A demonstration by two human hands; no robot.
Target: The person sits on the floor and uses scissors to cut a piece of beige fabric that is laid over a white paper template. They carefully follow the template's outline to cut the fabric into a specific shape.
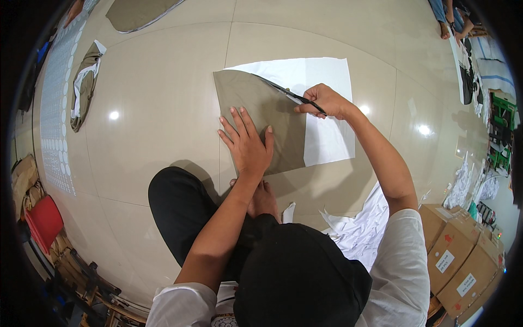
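Observation:
On the tiled floor in front of me lies a piece of olive-brown fabric [283, 122] on top of a white sheet [329, 131], which shows along its far and right sides. My left hand [248, 141] rests flat on the brown fabric with its fingers spread. A pair of black-handled scissors [283, 90] is gripped in my right hand [326, 102]. The blades point to the far left and lie along the curved far edge of the brown fabric, over the white sheet. My right fingers wrap the handles and partly hide them.
Crumpled white cloth [359, 229] lies near my right knee. A brown-and-white folded piece [86, 87] and another brown piece [141, 12] lie far left. Cardboard boxes [457, 256] stand right, a red chair [44, 223] left. Another person's bare foot [444, 30] shows far right.

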